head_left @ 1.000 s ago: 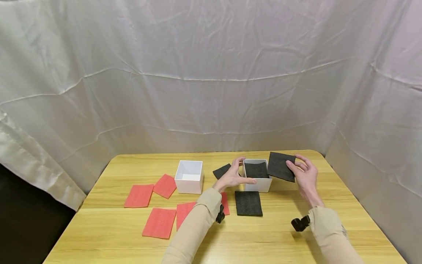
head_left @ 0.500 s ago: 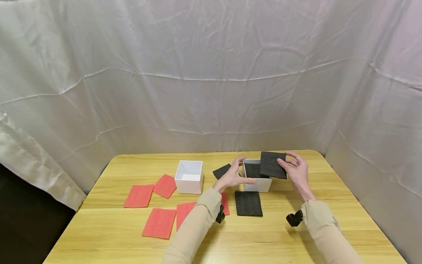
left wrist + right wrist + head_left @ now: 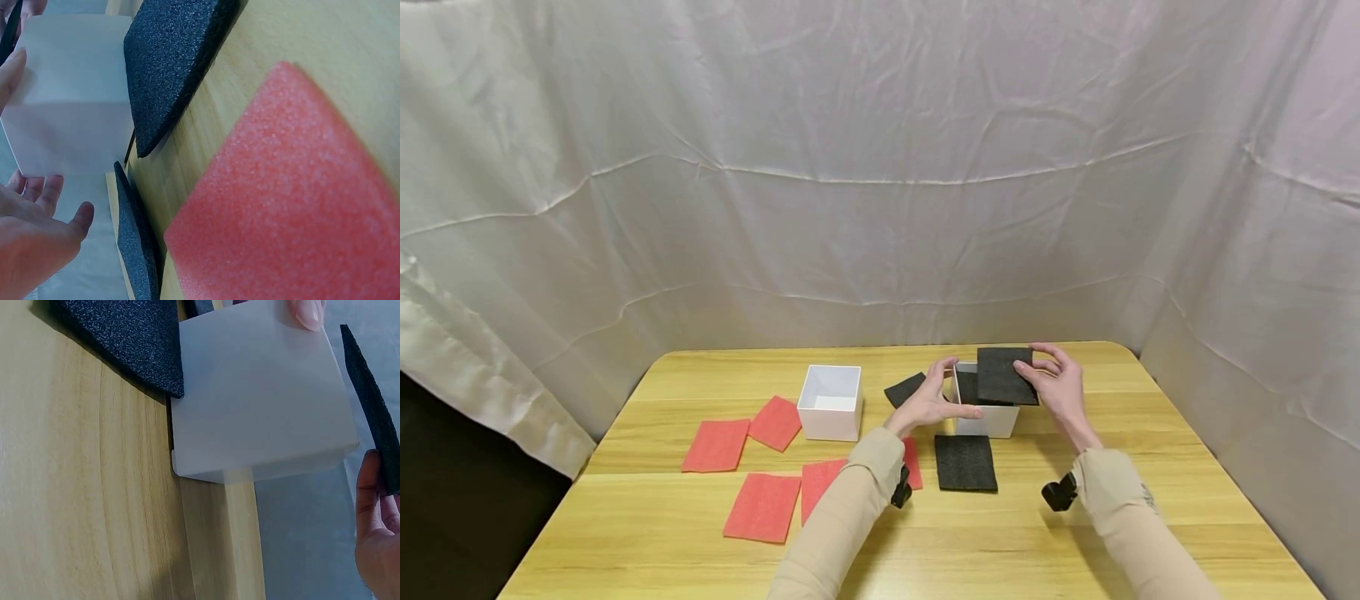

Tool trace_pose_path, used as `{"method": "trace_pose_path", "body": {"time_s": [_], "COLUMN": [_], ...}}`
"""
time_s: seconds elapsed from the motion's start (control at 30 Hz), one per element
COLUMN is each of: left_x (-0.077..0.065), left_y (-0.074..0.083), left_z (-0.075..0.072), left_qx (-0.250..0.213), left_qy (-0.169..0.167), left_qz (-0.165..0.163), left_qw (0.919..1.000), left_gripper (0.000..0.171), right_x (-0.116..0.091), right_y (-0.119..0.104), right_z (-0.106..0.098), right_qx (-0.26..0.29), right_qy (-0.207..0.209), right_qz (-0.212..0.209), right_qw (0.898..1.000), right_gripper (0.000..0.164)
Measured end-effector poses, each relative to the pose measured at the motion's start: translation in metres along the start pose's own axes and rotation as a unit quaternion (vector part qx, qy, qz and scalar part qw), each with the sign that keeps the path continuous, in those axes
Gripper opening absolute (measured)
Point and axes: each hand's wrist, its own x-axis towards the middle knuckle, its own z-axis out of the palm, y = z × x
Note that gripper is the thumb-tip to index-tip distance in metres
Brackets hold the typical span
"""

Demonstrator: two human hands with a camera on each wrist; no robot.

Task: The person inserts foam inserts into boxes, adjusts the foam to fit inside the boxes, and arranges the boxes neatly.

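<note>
My right hand (image 3: 1060, 387) pinches a black foam square (image 3: 1002, 379) by its right edge, between thumb and fingers. The square hangs flat over the opening of the right white box (image 3: 988, 422), and the right wrist view shows it edge-on, apart from the box's rim. Against that box my left hand (image 3: 928, 404) keeps its grip, thumb across the front and fingers at the far left side. Part of another black foam piece (image 3: 966, 385) shows inside the box; the rest is hidden by the held square. A black square (image 3: 966, 463) lies just in front of the box.
A second white box (image 3: 831, 403) stands to the left. Several red foam squares (image 3: 762, 507) lie on the wooden table (image 3: 647, 533), one partly under the left sleeve. Another black square (image 3: 904, 389) lies behind the left hand. Light curtains (image 3: 880, 233) surround the table.
My right hand has moved left with the black foam square, from beside the right box to over its opening. My left hand and the box have stayed put.
</note>
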Motion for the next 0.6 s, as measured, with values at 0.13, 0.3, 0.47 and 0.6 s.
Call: {"method": "trace_pose_path", "body": {"time_s": [0.13, 0.3, 0.47, 0.6], "left_x": [0.0, 0.0, 0.0, 0.0], "left_y": [0.0, 0.0, 0.0, 0.001], "left_z": [0.0, 0.0, 0.0, 0.0], "left_qx": [0.001, 0.002, 0.0, -0.002], "left_qy": [-0.001, -0.001, 0.001, 0.002], "left_qz": [-0.003, -0.005, -0.006, -0.009], "left_qw": [1.0, 1.0, 1.0, 1.0], "left_gripper": [0.101, 0.099, 0.1, 0.1], "right_x": [0.002, -0.005, -0.016, -0.017], "right_y": [0.002, -0.014, -0.035, -0.037], "right_z": [0.002, 0.006, 0.01, 0.012], "right_qx": [0.0, -0.003, -0.008, -0.023], "right_qy": [-0.012, -0.026, -0.039, -0.039], "right_qz": [0.0, 0.003, 0.001, -0.01], "right_qw": [1.0, 1.0, 0.999, 0.999], "right_gripper": [0.055, 0.054, 0.052, 0.05]}}
